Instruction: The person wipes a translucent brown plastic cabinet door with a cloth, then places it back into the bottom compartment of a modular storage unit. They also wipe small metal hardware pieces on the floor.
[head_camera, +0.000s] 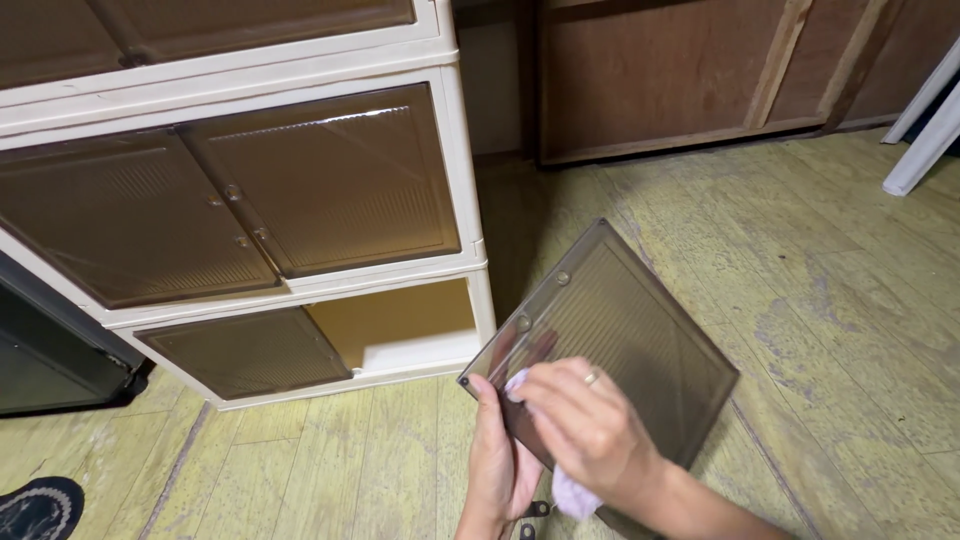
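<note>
My left hand (497, 455) grips the near corner of a smoky brown translucent door panel (630, 330), holding it tilted above the floor. Over the panel's lower edge, my right hand (585, 425) presses a pale lilac cloth (572, 492) against the surface; a ring shows on one finger. The panel has ribbed texture and small round knobs along one edge. To the left stands a cream plastic cabinet (465, 170) with brown translucent doors. Its bottom right compartment (400, 325) stands open with no door on it.
Worn yellow-green wooden floorboards (820, 330) run under everything. A brown wooden wall unit (680, 80) lines the back. White legs of some furniture (925, 130) show at the far right. A dark object (50, 350) leans at the left, and a black shoe (40, 508) lies bottom left.
</note>
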